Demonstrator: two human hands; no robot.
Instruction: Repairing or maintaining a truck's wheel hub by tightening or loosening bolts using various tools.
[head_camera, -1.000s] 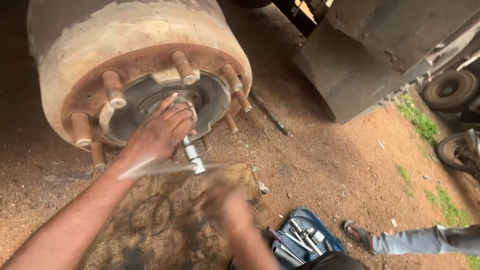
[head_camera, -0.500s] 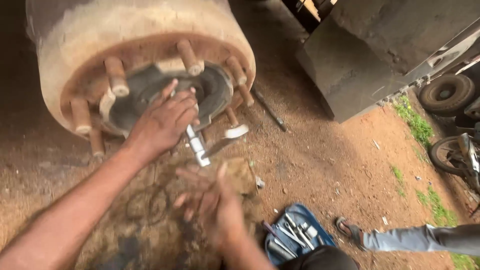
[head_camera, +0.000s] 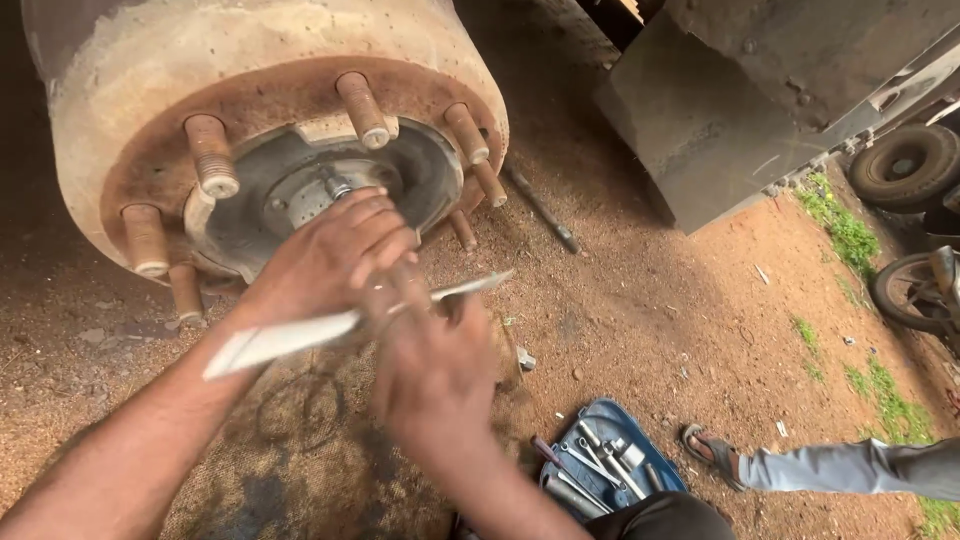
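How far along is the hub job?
Done: wheel is off, so the rusty drum and its studs stand bare. In hand: left hand on a tool at the hub centre, right hand turning a long flat bar. Left: the hub plate remains on the drum.

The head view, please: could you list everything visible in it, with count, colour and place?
brake drum: one, rusty tan, upper left, lying on the ground
wheel studs: about eight visible, rusty, ringed around the hub
hub plate: one, dark grey, centre of the drum
long bar: one, pale metal, blurred, across both hands
rod: one, dark, on the dirt right of the drum
tool tray: one, blue, holding metal tools, bottom centre
tyres: two, black, right edge
another person's sandalled foot: one, lower right
left hand: on the hub
right hand: at the bar, blurred
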